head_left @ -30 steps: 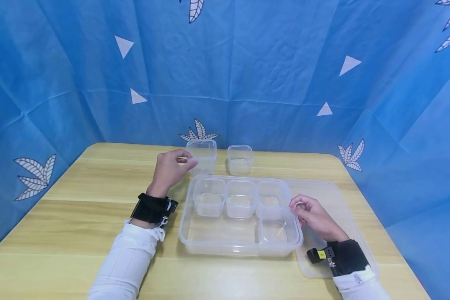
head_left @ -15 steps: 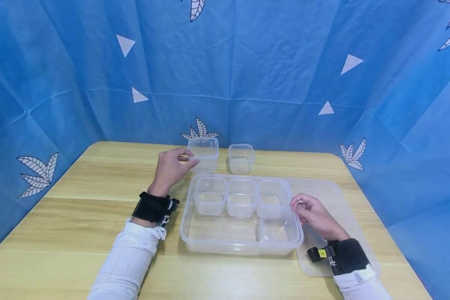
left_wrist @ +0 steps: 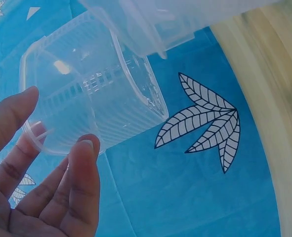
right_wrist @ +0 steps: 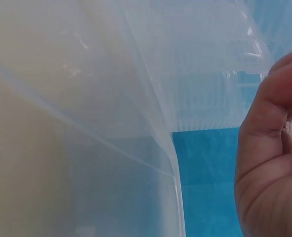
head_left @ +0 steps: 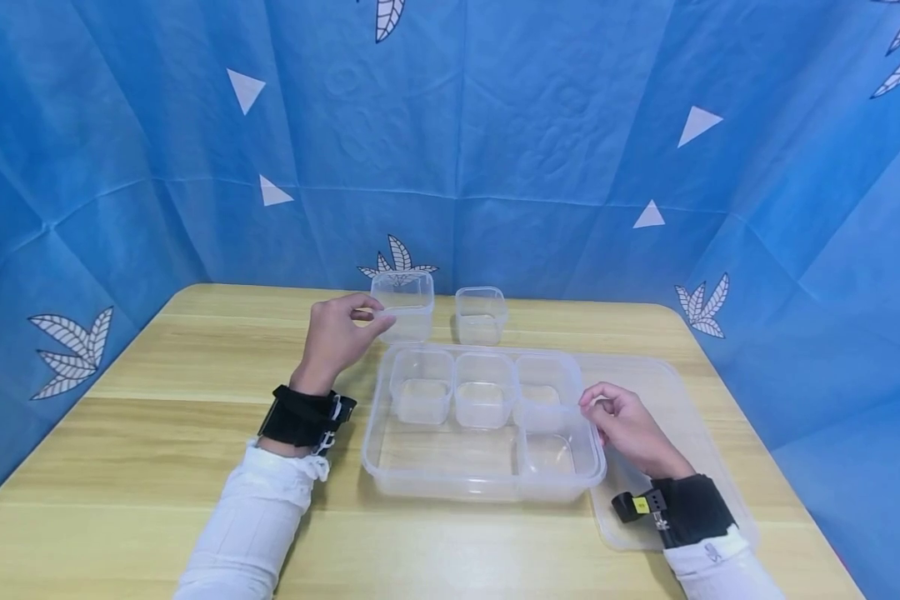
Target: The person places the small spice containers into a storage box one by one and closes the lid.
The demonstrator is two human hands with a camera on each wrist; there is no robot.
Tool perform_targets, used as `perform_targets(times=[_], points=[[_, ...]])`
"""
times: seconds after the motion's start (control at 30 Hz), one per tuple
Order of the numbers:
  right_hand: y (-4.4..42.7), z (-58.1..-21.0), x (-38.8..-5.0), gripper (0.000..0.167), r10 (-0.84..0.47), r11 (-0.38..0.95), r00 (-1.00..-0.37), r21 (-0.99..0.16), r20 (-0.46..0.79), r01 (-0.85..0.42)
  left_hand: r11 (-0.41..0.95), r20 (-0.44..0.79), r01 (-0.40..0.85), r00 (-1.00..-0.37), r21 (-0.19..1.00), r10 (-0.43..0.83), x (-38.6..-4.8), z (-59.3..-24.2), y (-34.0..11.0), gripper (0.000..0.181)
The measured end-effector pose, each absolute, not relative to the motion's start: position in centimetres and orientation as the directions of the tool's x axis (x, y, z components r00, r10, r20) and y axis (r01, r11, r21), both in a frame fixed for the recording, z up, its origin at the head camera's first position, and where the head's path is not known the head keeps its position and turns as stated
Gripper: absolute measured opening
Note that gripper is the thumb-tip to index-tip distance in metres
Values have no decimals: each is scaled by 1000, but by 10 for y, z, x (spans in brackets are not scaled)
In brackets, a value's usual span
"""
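Near the upper centre of the head view, a left hand (head_left: 336, 333) pinches the left side of a clear plastic cup (head_left: 410, 323) between thumb and fingers; the cup's mouth faces up, and whether its base touches the table (head_left: 120, 450) cannot be told. Right of centre, a right hand (head_left: 633, 427) has its fingers curled at the right rim of a large clear box (head_left: 450, 486); whether they grip the rim cannot be told. Inside the box, three small cups (head_left: 485, 390) stand side by side along the far wall, and a corner cup (head_left: 551, 454) sits at the near right; the wood grain shows through their bases. Behind the box, just right of the held one, stands a spare cup (head_left: 480, 317). A flat translucent lid (head_left: 667, 392) lies at right, below the right hand. The device on the black right wristband (head_left: 693, 510) carries a yellow label (head_left: 641, 505), its marking too small to read. A blue cloth (head_left: 570, 133) printed with white leaves and triangles fills the background.
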State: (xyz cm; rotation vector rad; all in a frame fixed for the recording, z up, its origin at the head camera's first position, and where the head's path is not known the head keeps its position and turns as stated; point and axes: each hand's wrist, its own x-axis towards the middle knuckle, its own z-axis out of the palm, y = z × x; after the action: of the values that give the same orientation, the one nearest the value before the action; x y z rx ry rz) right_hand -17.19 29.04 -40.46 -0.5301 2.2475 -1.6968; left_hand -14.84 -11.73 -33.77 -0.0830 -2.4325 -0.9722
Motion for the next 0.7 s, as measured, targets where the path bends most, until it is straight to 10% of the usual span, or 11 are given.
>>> perform_targets(times=[0.7], points=[[291,-404,-171,24,-431,202,-902,-976,-12,-84,743,574,343,-816,575,-68,-133,-330,-109,17]])
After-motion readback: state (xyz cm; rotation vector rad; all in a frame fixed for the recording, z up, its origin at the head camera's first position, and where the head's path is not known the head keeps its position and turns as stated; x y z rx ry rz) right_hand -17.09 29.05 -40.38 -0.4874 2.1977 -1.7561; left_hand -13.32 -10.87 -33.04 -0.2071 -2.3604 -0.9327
